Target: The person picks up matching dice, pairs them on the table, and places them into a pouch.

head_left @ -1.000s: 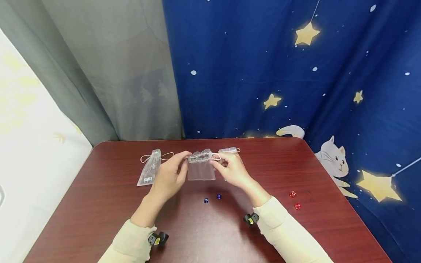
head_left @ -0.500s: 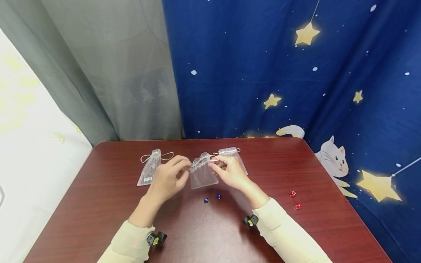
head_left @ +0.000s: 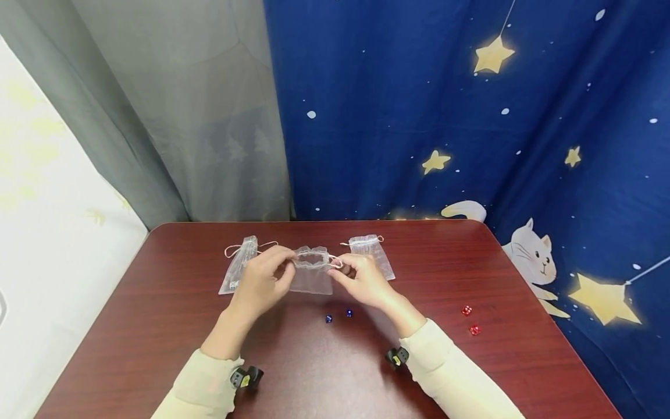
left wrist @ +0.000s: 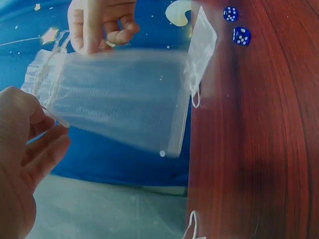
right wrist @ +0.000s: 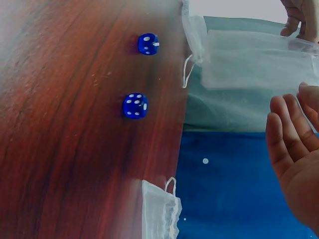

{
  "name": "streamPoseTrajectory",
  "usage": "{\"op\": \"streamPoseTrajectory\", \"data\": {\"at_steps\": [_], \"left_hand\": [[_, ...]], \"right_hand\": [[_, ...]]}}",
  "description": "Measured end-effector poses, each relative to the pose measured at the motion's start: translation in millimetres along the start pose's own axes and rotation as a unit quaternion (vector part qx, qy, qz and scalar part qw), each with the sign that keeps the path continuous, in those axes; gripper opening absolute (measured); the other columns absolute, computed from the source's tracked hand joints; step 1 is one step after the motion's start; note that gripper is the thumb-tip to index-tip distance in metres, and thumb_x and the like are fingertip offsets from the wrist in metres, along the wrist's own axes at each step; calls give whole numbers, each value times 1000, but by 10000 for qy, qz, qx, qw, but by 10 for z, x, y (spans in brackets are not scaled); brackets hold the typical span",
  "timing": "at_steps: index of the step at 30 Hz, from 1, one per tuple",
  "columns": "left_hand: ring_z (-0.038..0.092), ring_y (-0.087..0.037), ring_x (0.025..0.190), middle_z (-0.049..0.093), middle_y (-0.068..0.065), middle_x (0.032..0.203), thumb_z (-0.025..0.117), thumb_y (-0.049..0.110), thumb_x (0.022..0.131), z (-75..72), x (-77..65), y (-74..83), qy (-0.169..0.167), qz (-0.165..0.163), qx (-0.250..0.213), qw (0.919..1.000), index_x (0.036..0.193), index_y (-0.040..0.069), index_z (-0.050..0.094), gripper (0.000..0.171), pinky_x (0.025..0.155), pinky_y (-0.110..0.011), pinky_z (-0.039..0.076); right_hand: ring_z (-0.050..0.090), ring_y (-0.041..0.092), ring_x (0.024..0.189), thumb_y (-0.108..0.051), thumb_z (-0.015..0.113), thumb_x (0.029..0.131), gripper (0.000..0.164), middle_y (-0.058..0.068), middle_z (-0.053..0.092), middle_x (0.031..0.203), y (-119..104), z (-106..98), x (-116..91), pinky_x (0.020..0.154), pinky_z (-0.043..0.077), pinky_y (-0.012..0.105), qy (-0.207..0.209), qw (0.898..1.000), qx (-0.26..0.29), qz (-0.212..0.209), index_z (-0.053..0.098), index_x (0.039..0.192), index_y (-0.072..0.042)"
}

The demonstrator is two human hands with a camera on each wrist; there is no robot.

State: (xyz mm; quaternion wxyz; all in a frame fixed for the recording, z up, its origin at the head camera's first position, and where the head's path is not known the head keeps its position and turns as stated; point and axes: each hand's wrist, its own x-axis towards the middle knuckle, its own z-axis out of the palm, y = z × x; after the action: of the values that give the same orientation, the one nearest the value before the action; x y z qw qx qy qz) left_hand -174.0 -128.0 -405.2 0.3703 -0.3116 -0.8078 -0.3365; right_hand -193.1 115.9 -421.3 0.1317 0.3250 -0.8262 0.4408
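Note:
A sheer white drawstring pouch [head_left: 311, 282] hangs between the two hands, its gathered mouth spread wide at the top. My left hand [head_left: 266, 278] pinches the left side of the mouth. On the other side, my right hand [head_left: 363, 279] pinches the edge by the cord loop [head_left: 336, 262]. The left wrist view shows the see-through body of the pouch [left wrist: 119, 94] with nothing inside. Two blue dice [head_left: 328, 319] lie on the table just below the pouch, and they also show in the right wrist view as blue dice [right wrist: 135, 105].
A second pouch [head_left: 242, 262] with pale dice inside lies left, partly behind the left hand. A third pouch [head_left: 373, 250] lies flat beyond the right hand. Two red dice [head_left: 466, 311] are at the right of the dark red table [head_left: 157, 326].
The pouch tilted and its mouth narrowed half a second ago; now the mouth is level and spread again. Both hands have shifted slightly left with it. The dice stayed in place.

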Motion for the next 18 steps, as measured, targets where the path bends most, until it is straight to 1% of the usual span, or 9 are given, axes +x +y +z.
{"op": "streamPoseTrajectory", "data": {"at_steps": [4, 9, 14, 18], "left_hand": [[62, -14, 75, 70, -3, 87, 60, -3, 86, -35, -12, -22, -86, -45, 20, 10000, 92, 5, 71, 15, 66, -29, 51], [62, -15, 75, 71, -4, 89, 61, -5, 85, -58, -31, -57, -164, -72, 73, 9998, 94, 3, 72, 16, 66, -29, 51], [60, -14, 74, 70, -4, 88, 62, -7, 84, -73, -55, -105, -169, -77, 140, 9997, 94, 3, 73, 17, 65, -28, 50], [60, -14, 73, 70, -5, 86, 64, -9, 82, -91, -66, -123, -112, -4, 252, 9996, 93, 3, 72, 19, 64, -29, 50]], "right_hand": [[57, 3, 62, -11, 77, 89, 5, -6, 65, 73, 12, 16, -42, 56, 51, 22, -225, 9997, -88, -39, 74, 91, -8], [58, 1, 64, -17, 77, 91, 9, -6, 67, 77, 61, 58, -127, 60, 51, 21, -757, 9958, -481, 178, 73, 94, -9], [57, -2, 62, -21, 76, 92, 12, -5, 72, 81, 110, 116, -218, 65, 52, 22, -1361, 9844, -1071, 324, 74, 94, -9], [61, -1, 66, -24, 77, 90, 15, -7, 73, 79, 116, 155, -262, 69, 53, 25, -1771, 9732, -1418, 382, 74, 91, -10]]}}
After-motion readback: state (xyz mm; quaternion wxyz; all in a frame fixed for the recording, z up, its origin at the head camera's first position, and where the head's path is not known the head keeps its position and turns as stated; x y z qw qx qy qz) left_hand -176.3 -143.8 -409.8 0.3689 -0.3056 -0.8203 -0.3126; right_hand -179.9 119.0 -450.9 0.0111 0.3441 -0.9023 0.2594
